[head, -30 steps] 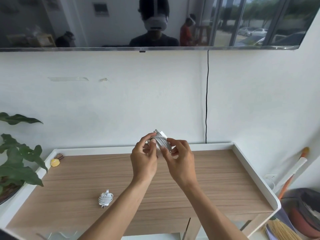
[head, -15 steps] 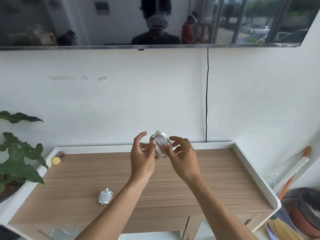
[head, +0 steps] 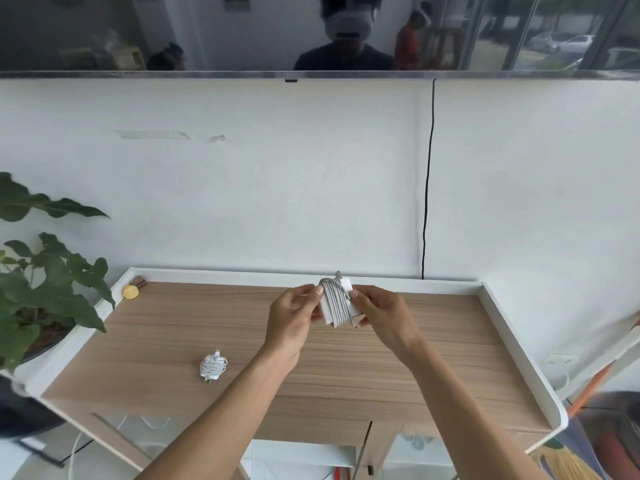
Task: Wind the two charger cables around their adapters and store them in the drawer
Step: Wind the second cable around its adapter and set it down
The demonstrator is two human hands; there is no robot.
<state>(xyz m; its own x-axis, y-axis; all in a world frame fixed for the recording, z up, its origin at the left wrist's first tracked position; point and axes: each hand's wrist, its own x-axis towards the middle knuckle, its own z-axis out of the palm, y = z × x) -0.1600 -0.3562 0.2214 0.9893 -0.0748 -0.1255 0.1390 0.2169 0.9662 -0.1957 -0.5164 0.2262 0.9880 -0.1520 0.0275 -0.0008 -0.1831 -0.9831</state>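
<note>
Showing desk, near edge cut off, space beneath indistinct. Above it, left hand and right hand pinch charger, cable wound, from either side; grip partly hides its ends. Second charger, wound, lies on desk front-left.
</note>
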